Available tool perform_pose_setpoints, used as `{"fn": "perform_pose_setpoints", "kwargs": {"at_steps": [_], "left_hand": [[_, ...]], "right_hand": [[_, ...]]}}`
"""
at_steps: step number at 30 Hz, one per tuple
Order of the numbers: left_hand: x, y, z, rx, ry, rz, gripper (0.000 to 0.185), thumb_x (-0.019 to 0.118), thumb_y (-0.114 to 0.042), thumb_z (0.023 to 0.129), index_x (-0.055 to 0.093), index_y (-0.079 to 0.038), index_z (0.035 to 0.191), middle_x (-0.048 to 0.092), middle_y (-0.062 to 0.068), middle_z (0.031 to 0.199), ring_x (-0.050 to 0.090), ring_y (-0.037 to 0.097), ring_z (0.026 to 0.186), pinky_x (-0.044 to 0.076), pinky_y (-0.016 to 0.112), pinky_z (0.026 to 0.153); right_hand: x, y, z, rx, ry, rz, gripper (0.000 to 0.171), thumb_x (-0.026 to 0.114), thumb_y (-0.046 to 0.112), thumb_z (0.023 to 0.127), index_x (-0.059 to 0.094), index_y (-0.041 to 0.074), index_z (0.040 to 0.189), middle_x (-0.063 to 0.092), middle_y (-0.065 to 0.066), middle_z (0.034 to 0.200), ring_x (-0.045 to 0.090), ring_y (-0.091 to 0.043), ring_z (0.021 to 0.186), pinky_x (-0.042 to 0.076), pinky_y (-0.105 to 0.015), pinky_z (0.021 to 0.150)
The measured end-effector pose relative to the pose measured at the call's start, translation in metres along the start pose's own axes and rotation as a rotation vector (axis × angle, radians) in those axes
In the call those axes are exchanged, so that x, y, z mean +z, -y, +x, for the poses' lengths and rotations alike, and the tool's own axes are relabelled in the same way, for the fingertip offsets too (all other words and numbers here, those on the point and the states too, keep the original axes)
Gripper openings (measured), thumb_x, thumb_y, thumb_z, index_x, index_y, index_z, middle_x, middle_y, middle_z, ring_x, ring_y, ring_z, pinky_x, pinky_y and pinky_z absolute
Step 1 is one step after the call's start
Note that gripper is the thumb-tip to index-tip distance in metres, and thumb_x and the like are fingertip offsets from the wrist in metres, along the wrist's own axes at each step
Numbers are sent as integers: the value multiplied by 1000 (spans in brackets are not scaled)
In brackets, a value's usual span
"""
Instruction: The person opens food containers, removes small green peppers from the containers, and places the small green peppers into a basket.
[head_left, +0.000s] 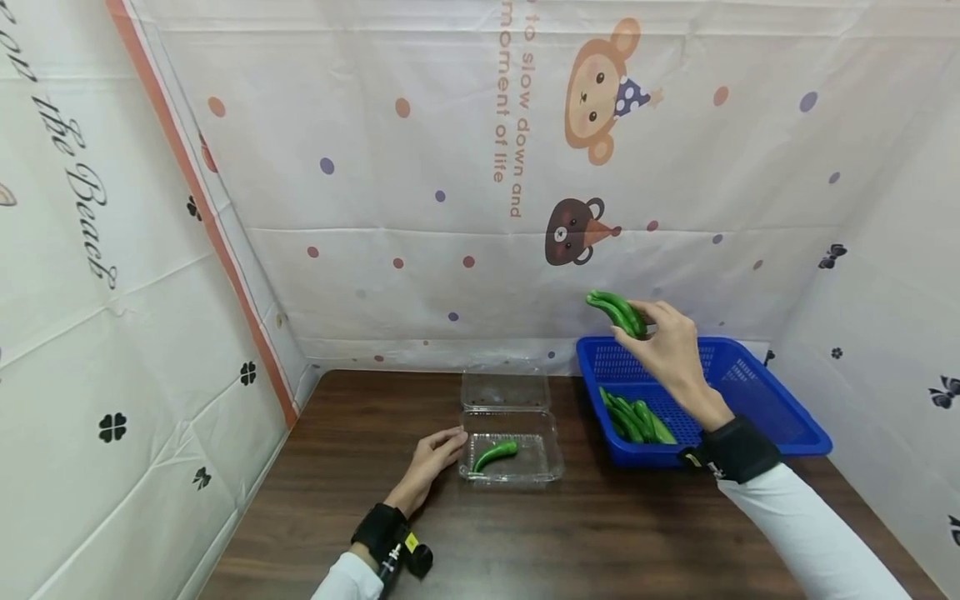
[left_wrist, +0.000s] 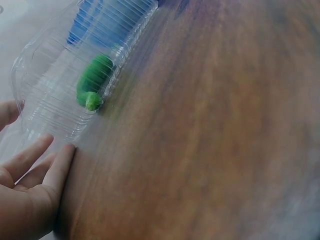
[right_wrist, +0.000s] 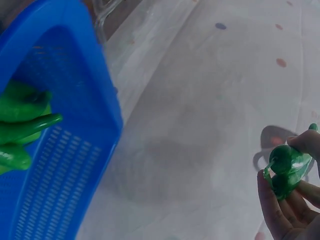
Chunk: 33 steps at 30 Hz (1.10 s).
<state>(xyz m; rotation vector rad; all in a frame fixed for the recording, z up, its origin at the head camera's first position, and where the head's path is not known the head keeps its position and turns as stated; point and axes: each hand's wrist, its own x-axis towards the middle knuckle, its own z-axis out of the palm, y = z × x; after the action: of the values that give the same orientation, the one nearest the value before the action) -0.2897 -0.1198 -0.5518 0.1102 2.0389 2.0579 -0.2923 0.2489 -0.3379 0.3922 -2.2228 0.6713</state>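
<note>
Peppers (head_left: 618, 312), two green ones, sit pinched in the right hand (head_left: 670, 350) above the blue basket (head_left: 780, 417); that fingertip hold could let one slip. The left hand (head_left: 431, 462), fingers relaxed, touches the clear container (head_left: 517, 475), which may skid

Brown wood table (head_left: 360, 467) w/ white cartoon-print cloth backdrop (head_left: 450, 167) (dots, monkey, bear) behind.

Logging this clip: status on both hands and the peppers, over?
Right hand grips green pepper above blue basket. Left hand open, touching clear tray; one pepper in tray. Nothing between hand and tray.
</note>
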Motion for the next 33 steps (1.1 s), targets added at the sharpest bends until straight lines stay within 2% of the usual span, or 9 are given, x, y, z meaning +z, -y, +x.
{"fn": "perform_pose_setpoints", "kwargs": {"at_steps": [3,15,20,26,33], "left_hand": [[1,0,2,-2,-4,-1,61,65,-39,101,54,5,143,46,23,156,47,39,144,49,45,117],[0,0,0,-3,1,3,62,65,-41,101,54,3,144,45,22,157,45,38,145,48,45,118],[0,0,-1,5,9,-4,63,65,-41,101,54,4,144,44,22,158,45,39,145,48,45,118],[-1,0,-2,4,7,-7,62,65,-39,101,54,4,144,45,23,157,46,39,144,49,45,117],[0,0,-1,4,6,-22,60,65,-37,101,53,4,144,44,22,157,48,38,143,51,42,116]], "right_hand": [[-2,-9,-2,13,5,-22,41,81,11,87,70,-3,123,69,-24,101,67,-35,86,47,-17,63],[-3,-39,-15,110,51,-52,43,79,15,90,68,-7,125,68,-29,103,67,-41,87,54,-46,66],[-4,-53,-22,153,75,-56,44,77,17,92,67,-8,126,68,-31,103,67,-42,86,52,-38,62],[-1,-67,-30,170,112,-65,44,76,18,93,67,-9,126,69,-30,100,65,-36,78,46,-26,56],[2,-73,-35,207,153,-84,45,77,19,92,67,-10,125,71,-31,97,63,-30,69,43,-22,49]]}}
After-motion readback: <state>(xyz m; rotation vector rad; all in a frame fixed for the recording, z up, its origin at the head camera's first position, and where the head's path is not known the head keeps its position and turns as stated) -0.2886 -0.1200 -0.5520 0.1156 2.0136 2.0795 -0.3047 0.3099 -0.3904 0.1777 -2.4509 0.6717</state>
